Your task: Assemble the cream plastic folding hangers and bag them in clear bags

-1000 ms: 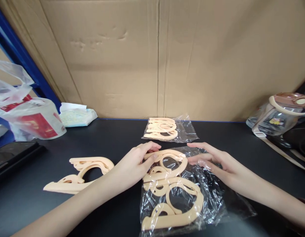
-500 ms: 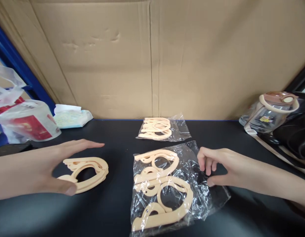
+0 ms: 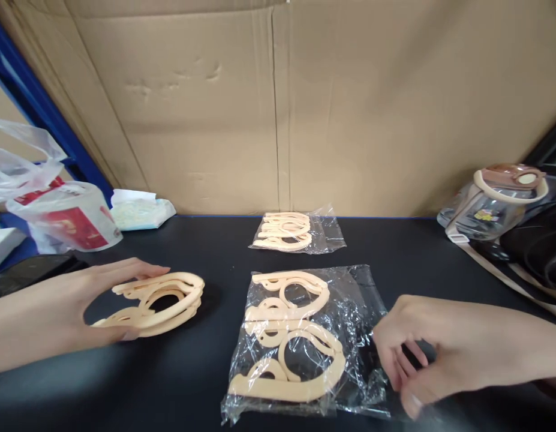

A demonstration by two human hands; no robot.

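Observation:
My left hand [image 3: 75,306] grips a small stack of loose peach plastic hooks [image 3: 161,300] and lifts its near end off the black table [image 3: 206,252]. In the middle lies a clear bag [image 3: 354,312] with peach plastic hooks [image 3: 289,336] inside. My right hand [image 3: 421,354] is at that bag's right edge, fingers curled and pinching the plastic film. A second, smaller bag of hooks [image 3: 291,231] lies farther back near the cardboard.
A cardboard wall [image 3: 278,108] closes the back. At the left are a white and red plastic bag [image 3: 62,219], a tissue pack [image 3: 140,210] and a dark flat object [image 3: 26,273]. A drinking bottle with a brown lid [image 3: 498,201] lies at the right.
My left hand left the bagged hooks, moved left and took hold of the loose stack. My right hand slid down the bag's right edge and closed on the film.

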